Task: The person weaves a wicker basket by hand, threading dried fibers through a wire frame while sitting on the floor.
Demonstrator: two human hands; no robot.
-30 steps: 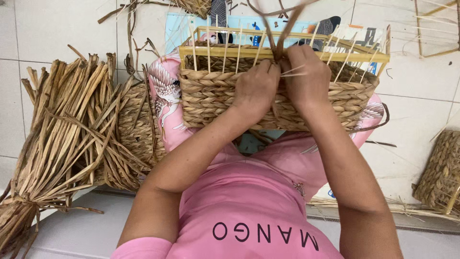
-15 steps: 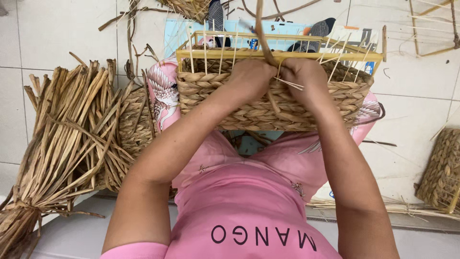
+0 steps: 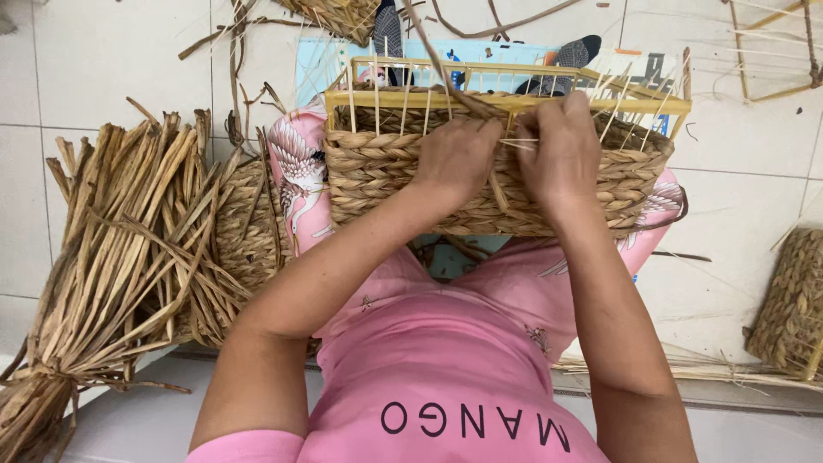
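Head view — where's the work?
— On the lap: the half-woven basket (image 3: 497, 171). Left hand (image 3: 454, 159) pinches a dried strand (image 3: 441, 73); right hand (image 3: 561, 150) grips the rim beside it.
— Advice?
— Probably pull the strand snug between the thin uprights (image 3: 377, 94).

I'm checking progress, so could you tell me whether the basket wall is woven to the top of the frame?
Not yet: bare uprights show above the basket weave, below the frame rail.
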